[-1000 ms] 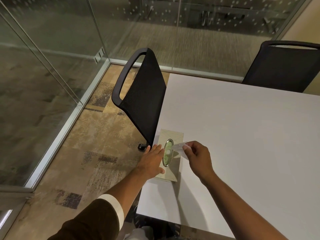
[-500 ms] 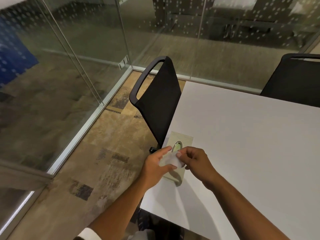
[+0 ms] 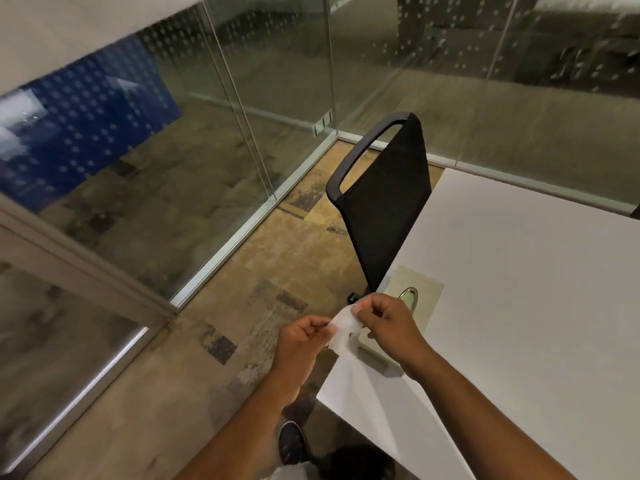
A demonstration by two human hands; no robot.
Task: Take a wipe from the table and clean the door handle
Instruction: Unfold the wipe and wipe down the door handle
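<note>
A small white wipe (image 3: 343, 326) hangs between my two hands, just off the white table's (image 3: 519, 306) left edge. My left hand (image 3: 304, 337) pinches its left corner and my right hand (image 3: 384, 322) pinches its upper right corner. Behind my right hand, the beige wipe pack (image 3: 424, 292) with its oval metallic opening lies flat on the table near the edge. No door handle shows in the view; a pale door frame (image 3: 83, 271) runs across the left.
A black mesh chair (image 3: 384, 202) stands against the table's left side, close beyond the pack. Glass walls (image 3: 207, 133) enclose the room at left and back. Patterned carpet (image 3: 242, 306) lies between the table and the glass. My shoe (image 3: 292, 441) is below.
My left hand let go of the pack and took a corner of the wipe. Both hands drew the wipe off the pack and leftward past the table edge. The view swung left and up.
</note>
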